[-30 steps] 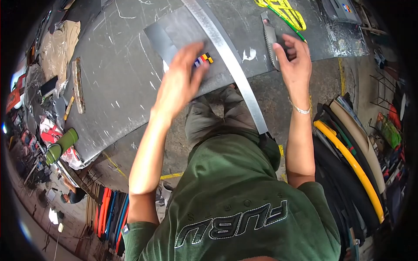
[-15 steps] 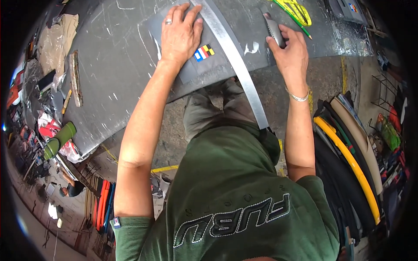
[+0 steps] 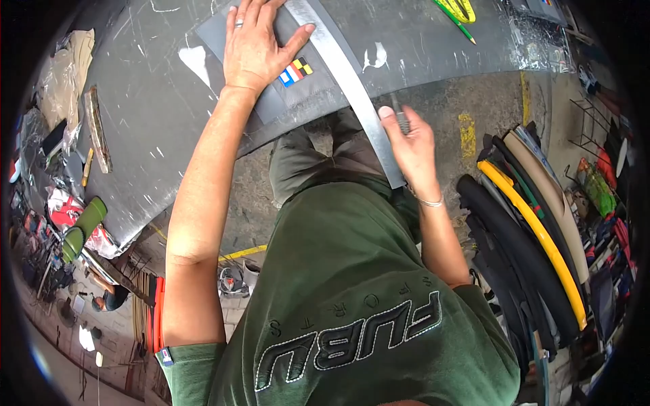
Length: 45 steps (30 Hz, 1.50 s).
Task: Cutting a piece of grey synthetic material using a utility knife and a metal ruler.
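Left hand (image 3: 254, 54) lies spread flat on the grey sheet (image 3: 315, 88), thumb by the metal strip (image 3: 345, 81), which slants lengthwise, near end rightward. Right hand (image 3: 412, 149)'s gripping a grey cutter (image 3: 404, 123) just right of that near end, so it's closer there.

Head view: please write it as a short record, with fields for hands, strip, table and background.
Left: left hand spread on grey sheet, thumb on metal strip
Right: right hand holding grey ribbed tool beside the strip
Strip: across the sheet, extending past the edge of dark table
Table: green pencil and yellow tape, upper right
Background: yellow roll and black roll, right side
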{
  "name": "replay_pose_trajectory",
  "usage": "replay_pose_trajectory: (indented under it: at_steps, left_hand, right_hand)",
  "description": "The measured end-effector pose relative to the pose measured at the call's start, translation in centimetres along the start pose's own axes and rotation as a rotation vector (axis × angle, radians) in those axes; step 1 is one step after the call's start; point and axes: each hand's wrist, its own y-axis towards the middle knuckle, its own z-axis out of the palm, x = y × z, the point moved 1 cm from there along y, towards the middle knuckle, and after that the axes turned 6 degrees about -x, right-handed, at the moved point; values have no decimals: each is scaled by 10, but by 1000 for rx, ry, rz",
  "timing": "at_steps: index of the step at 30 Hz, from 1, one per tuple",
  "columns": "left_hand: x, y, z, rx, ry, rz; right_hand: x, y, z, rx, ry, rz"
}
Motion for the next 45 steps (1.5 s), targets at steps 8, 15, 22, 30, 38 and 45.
replay_pose_trajectory:
  at_steps: [8,15,22,30,38,45]
  left_hand:
    - [-4,0,-1,38,22,-49]
    - [1,-1,0,22,16,-25]
    - [-2,0,-3,55,52,-27]
    - [-3,-1,-3,57,50,-27]
    - [0,-2,-2,41,43,-19]
    - [0,-1,-1,40,55,-17]
  right_hand:
    - [14,13,10,86,-11,99]
    - [9,11,33,37,172,4]
    - [12,17,34,20,116,31]
    - [14,17,36,-13,207,82]
    - [20,18,33,-15,205,80]
    - [17,19,35,-11,236,90]
